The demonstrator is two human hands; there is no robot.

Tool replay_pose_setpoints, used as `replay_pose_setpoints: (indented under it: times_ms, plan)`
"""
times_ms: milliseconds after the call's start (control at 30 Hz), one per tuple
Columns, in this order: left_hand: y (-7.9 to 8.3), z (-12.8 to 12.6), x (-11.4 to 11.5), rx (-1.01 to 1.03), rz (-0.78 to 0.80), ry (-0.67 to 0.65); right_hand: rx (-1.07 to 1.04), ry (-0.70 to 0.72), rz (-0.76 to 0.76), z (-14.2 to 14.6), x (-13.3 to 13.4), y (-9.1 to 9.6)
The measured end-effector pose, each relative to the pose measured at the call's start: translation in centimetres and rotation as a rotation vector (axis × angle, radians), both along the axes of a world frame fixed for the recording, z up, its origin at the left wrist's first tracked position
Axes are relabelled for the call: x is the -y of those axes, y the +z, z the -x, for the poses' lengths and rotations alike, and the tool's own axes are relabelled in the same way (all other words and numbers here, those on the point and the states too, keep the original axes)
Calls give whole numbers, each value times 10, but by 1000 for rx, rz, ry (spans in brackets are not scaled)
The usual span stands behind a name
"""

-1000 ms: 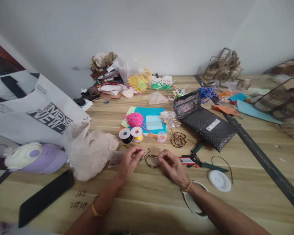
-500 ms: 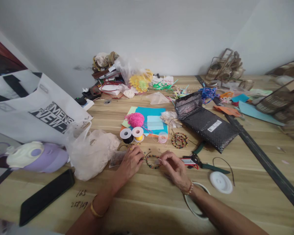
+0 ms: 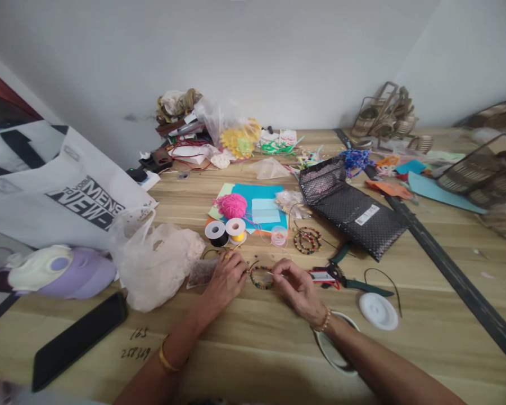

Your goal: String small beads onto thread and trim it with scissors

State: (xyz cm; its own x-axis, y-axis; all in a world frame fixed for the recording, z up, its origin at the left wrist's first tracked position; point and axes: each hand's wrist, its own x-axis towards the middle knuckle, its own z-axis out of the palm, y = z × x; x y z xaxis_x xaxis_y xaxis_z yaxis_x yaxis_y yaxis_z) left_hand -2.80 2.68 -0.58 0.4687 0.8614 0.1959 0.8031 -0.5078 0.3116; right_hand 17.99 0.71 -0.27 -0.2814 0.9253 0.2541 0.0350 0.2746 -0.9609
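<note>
A beaded bracelet in mixed dark, red and yellow beads lies as a loop on the table between my hands. My left hand is closed at its left side, fingertips pinching the bracelet's end, where a dark cord sticks up. My right hand is closed in a pinch on a thin pale needle-like piece pointing left over the loop; its exact kind is too small to tell. Beyond my fingers sit a few loose dark beads. A clear packet is partly under my left hand.
Finished-looking bracelets, thread spools and pink yarn are beyond my hands. Green-handled pruning shears, a white lid and a black bubble mailer are to the right. A plastic bag and phone are left.
The whole view has shifted slightly. Both hands keep nearly the same pose at the bracelet, with the pale piece still in my right fingers.
</note>
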Motion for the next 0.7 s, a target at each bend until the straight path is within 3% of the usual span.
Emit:
replay_pose_setpoints:
  times_ms: [167,300,367,500,700]
  plan:
    - [1,-2,-1,89,-18,18,2,1,5,1,-1,-2]
    - [8,-5,1,394,3,104,10,-2,6,0,-1,-3]
    - [14,-7,3,588,111,167,15,-11,5,0,-2,-3]
    - [20,-14,7,896,483,308,31,-26,-2,1,-2,-1]
    - [10,-22,10,1127,764,344,46,-30,-20,1,-2,-1]
